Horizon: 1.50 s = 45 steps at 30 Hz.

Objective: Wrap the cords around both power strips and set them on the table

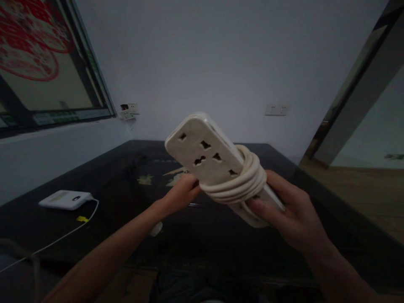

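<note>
A white power strip [208,151] is held up at a tilt above the dark table, its socket face towards me. Several turns of its off-white cord [236,183] are wound around its middle. My right hand [292,212] grips the lower right end, thumb in front and just below the coils. My left hand [183,191] is closed at the strip's left edge, close to the coils. Its fingertips are partly hidden behind the strip, so what they pinch does not show. A small whitish object [156,228], partly covered, shows beside my left forearm.
On the left of the dark glossy table [126,168] lies a white device [65,199] with a thin white cable [67,233] and a yellow tag [82,219]. Wall sockets [277,110] are on the wall behind. A window [53,63] is at left, wooden flooring [362,193] at right.
</note>
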{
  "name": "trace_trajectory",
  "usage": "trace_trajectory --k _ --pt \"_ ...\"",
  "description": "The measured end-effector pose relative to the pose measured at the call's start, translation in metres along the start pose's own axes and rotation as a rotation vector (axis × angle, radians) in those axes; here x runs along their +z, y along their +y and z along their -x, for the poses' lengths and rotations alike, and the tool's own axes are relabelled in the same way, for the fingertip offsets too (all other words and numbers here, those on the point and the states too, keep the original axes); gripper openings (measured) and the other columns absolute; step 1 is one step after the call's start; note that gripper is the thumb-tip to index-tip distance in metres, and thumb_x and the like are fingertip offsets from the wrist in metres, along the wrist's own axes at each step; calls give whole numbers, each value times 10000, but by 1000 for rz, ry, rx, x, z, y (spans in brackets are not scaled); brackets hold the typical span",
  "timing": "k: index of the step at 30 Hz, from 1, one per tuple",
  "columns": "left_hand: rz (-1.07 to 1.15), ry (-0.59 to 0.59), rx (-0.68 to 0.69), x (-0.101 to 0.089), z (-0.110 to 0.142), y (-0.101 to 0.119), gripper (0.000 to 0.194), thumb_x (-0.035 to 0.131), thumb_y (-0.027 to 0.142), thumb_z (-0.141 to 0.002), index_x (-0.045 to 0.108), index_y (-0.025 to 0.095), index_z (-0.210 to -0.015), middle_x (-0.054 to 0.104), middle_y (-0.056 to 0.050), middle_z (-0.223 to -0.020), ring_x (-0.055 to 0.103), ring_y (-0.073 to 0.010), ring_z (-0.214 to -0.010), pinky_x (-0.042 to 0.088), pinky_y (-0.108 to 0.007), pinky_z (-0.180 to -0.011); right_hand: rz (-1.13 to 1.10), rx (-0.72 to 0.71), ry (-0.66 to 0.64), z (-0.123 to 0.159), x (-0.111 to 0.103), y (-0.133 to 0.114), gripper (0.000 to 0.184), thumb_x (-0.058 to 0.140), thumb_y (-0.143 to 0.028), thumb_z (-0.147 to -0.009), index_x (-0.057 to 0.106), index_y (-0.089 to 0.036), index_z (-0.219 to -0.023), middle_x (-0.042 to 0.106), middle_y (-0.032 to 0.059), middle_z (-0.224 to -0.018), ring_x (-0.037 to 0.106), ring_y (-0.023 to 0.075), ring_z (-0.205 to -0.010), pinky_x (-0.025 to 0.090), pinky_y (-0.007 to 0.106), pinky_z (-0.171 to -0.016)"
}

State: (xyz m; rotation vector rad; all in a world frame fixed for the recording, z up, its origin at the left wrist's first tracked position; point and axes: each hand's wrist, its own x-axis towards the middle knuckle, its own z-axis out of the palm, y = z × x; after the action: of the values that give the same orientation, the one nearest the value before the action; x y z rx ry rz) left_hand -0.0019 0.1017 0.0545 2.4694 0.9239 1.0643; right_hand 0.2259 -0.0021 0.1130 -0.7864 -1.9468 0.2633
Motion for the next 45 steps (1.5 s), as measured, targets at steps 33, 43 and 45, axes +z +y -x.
trace_trajectory --k 33,43,45 --pt "-137 -56 -218 -20 73 41 297 406 322 -951 612 181 -791 635 21 -683 598 -118 -622 412 -202 -594 -677 764 194 29 32 87 389 687 -489 -724 576 -174 -923 683 30 -678 642 175 -486 521 271 -443" --pt "-447 -223 -151 -19 60 29 299 383 326 -964 626 180 -868 695 -36 -819 657 -178 -747 446 -250 -648 -525 840 20 51 35 111 471 655 -515 -758 577 -162 -1060 656 9 -674 648 179 -504 493 260 -433" --pt "-504 -252 -134 -17 58 24 263 422 341 -952 626 179 -912 700 -45 -860 664 -195 -778 455 -265 -662 -498 850 2 55 34 113 468 650 -515 -761 573 -158 -1054 657 9 -691 653 178 -509 495 258 -437"
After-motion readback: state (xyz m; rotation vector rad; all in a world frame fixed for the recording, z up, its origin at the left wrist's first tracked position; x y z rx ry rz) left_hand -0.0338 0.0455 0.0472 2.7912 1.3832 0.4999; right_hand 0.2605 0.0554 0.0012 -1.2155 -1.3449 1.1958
